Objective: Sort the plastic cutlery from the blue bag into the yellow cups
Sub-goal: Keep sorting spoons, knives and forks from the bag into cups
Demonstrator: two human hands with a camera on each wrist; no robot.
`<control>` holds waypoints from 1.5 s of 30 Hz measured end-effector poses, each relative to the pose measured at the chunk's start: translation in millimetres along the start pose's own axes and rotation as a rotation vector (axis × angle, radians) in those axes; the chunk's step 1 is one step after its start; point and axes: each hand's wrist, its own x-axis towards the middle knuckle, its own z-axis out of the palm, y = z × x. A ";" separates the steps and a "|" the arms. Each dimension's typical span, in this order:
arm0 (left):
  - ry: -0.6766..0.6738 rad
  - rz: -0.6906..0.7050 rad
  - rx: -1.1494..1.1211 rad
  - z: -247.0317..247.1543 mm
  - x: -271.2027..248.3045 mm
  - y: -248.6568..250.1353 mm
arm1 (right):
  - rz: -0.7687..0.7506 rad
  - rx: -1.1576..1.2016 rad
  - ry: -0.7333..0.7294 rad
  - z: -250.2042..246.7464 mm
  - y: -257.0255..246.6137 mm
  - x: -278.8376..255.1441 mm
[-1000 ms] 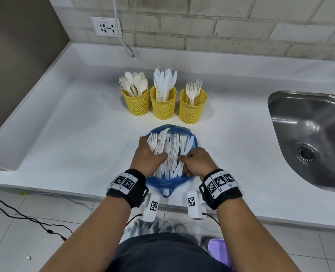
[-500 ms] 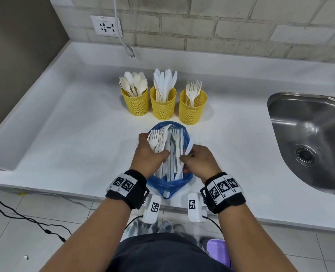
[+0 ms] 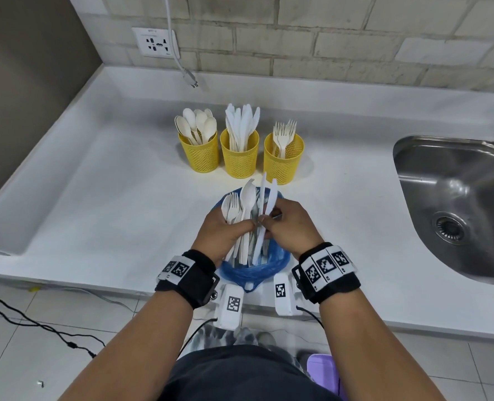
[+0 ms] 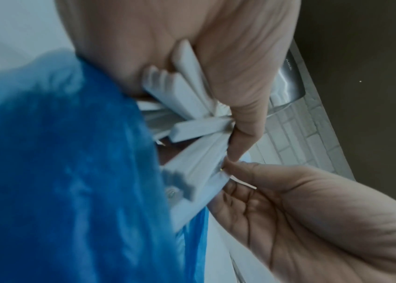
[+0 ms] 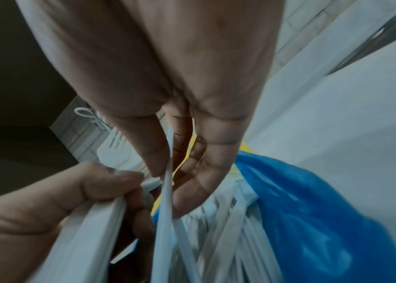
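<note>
left hand (image 3: 221, 231): fingers wrapped round the cutlery bundle (image 3: 241, 215) over the blue bag (image 3: 251, 269)
right hand (image 3: 290, 227): thumb and fingers pinching a white knife (image 3: 270, 204) at the bundle's right edge

Bag (image 3: 254, 267) before three cups (image 3: 239, 156)

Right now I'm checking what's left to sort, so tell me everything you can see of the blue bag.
The blue bag is thin, crinkled, translucent plastic, lying open on the white counter near its front edge, its knotted end hanging over. White plastic cutlery still fills it, handles inside. The left hand grips a bunch of it; the right hand pinches a knife.
</note>
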 end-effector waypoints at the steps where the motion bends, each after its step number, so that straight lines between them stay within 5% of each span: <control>1: -0.025 0.006 -0.023 1.1 0.1 -0.2 | 0.005 0.036 0.003 1.9 -0.5 1.1; 11: -0.040 0.058 0.136 3.6 6.8 -10.5 | 0.030 0.137 -0.007 10.7 3.4 14.6; 24: 0.148 0.179 0.211 12.8 2.3 -0.9 | 0.021 0.396 -0.028 4.9 -7.1 4.5; 34: -0.118 0.041 -0.148 3.1 13.2 -4.6 | -0.035 0.482 -0.129 7.1 1.6 3.5; 45: -0.214 -0.022 -0.210 0.3 15.4 -3.0 | -0.051 0.350 -0.020 13.1 -11.4 6.2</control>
